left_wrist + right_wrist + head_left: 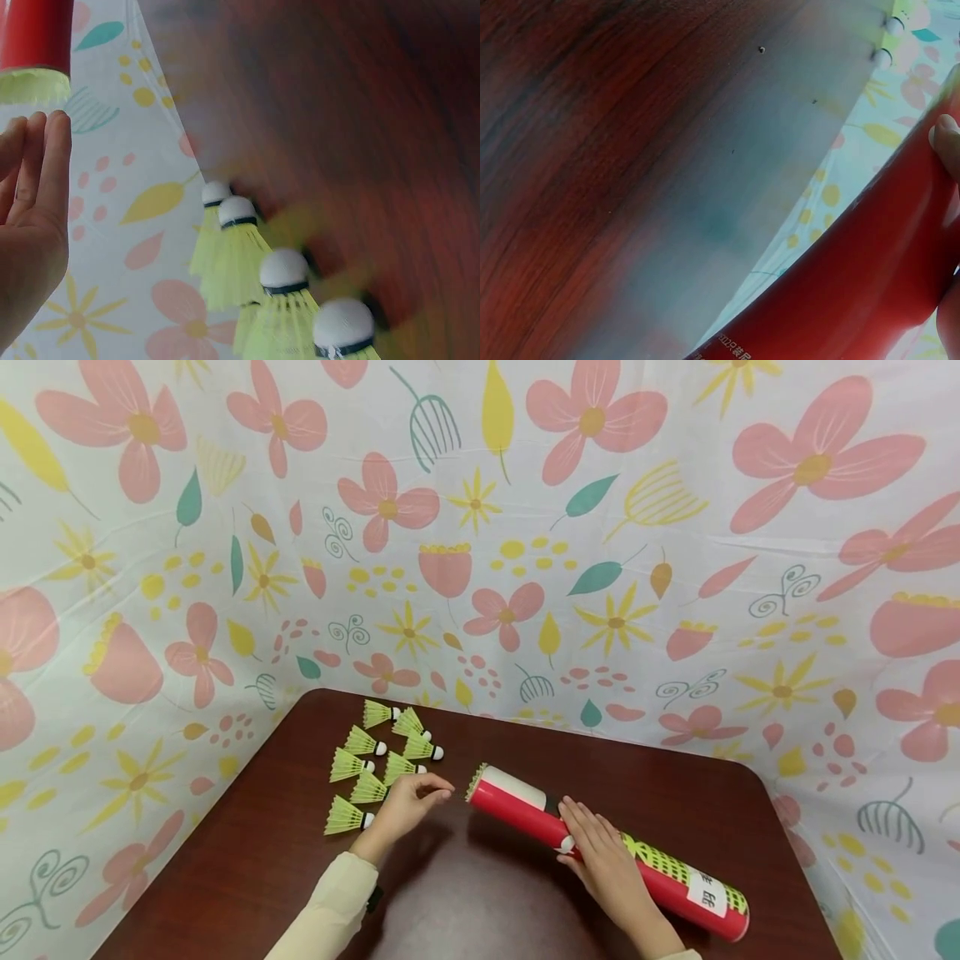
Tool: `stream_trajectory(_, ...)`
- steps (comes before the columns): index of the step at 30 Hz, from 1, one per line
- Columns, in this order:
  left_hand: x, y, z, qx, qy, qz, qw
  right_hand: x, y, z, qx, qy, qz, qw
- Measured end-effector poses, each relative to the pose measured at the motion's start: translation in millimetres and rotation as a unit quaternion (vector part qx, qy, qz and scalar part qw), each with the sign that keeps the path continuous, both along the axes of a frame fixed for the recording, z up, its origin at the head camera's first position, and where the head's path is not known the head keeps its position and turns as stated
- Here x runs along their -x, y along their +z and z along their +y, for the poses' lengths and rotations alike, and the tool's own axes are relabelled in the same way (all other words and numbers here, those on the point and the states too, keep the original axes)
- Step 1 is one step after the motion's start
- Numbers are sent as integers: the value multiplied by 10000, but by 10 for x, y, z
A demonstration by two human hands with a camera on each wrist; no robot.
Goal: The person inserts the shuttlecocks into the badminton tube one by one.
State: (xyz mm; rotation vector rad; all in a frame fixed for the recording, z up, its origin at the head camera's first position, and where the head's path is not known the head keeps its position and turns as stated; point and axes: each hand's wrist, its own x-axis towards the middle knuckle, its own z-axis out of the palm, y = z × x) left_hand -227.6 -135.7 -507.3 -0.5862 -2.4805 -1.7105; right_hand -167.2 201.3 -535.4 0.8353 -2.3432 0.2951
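Note:
A red shuttlecock tube (517, 817) with white and yellow-green patches lies slantwise on the table, its left end showing the yellow-green skirt edge of a shuttlecock (476, 783). My right hand (606, 864) grips the tube around its middle; in the right wrist view the thumb (946, 142) lies against the red side. Just left of the tube's mouth is my left hand (408, 806), with thumb and fingers near each other and nothing visible between them. In the left wrist view its fingers (54, 161) extend toward the tube end, apart from it.
Several yellow-green shuttlecocks (347, 766) with white corks lie on their sides at the left back of the dark brown table (465, 902). The nearest shuttlecock (345, 817) is close to my left wrist. A flower-patterned cloth (510, 568) hangs behind and beside the table.

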Motion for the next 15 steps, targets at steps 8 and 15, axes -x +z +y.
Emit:
stream_trajectory(8,-51,-46,-266,-97,731,139,9972,-5,-3,9,26,48,-35,10000)
stream_trajectory(15,-114,17,-553,372,1465,1,9885,-12,1,13,72,-21,-6,10000)
